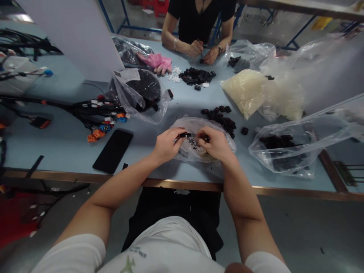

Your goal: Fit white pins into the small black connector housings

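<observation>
My left hand (167, 143) is closed round a small black connector housing (186, 135), gripped between thumb and fingertips. Just to its right, my right hand (214, 143) is pinched around a thin tool with a dark handle (207, 139); its tip points toward the housing, and its exact kind is hard to make out. Both hands are above an open clear plastic bag (184, 122) that holds many tiny pale pieces (195, 145). Right behind the bag lies a pile of black connector housings (224, 120).
A black phone (113, 151) and wire harnesses (98, 110) lie to the left. Bags of black parts (284, 151) and cream pieces (246, 91) stand right. Across the table a co-worker's hands (203, 53) work behind another black pile (197, 76), beside a pink glove (156, 61).
</observation>
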{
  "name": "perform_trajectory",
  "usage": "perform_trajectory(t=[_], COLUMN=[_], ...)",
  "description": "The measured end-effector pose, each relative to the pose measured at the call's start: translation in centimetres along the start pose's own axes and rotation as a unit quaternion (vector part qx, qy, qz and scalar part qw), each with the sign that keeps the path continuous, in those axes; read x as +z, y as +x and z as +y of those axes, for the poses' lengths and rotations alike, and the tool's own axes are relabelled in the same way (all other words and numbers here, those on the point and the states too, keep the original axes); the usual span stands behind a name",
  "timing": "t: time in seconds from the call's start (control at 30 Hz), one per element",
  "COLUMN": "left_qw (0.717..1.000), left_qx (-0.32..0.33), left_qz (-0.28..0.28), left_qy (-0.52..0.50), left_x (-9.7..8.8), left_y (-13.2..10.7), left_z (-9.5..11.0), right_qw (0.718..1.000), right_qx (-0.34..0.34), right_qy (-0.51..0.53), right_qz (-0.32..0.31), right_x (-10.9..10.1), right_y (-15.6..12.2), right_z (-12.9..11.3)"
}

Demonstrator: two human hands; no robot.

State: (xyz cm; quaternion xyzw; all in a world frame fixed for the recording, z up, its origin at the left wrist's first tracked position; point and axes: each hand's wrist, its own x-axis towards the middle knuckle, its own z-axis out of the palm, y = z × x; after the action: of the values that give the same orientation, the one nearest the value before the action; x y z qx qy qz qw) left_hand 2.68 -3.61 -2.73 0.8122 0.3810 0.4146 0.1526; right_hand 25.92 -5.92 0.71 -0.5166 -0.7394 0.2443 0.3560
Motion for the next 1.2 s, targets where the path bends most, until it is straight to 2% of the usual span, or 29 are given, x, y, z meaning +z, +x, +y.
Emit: perform_trajectory(t=[0.13,0.37,0.57,0.9,1.0,1.1,1.2], left_qw=[1.000,1.000,1.000,0.999,0.997,0.997,0.997], left_qx=[-0.007,-0.016,-0.020,0.018,0.042,0.036,0.028], left_qz=[-0.001,0.001,0.006,0.038,0.054,0.045,0.037], left_qy=[0.006,0.015,0.006,0.023,0.025,0.049,0.064], left_x=[0.0,0.1,0.0,0.3,0.4,0.4,0.4], left_y=[0.0,-0.1,0.0,-0.1,-0.1,-0.2,-0.4], left_z=[0.0,-0.1,0.2,0.4,0.5,0.6,0.6], right_qw=[0.999,0.994,0.989,0.987,0.985,0.984,0.983], right_qx=[0.011,0.031,-0.007,-0.071,-0.060,-0.047,-0.077], right_qy=[0.000,-0.008,0.010,0.048,0.061,0.064,0.043], right_qz=[0.044,0.102,0.147,0.135,0.149,0.159,0.159], right_x=[0.1,0.7,0.8,1.8,2.0,2.0,2.1], right_y=[0.0,0.0,-0.1,-0.5,-0.6,-0.7,-0.7], right_z=[-0.4,0.7,0.3,-1.2,-1.4,-1.4,-1.3])
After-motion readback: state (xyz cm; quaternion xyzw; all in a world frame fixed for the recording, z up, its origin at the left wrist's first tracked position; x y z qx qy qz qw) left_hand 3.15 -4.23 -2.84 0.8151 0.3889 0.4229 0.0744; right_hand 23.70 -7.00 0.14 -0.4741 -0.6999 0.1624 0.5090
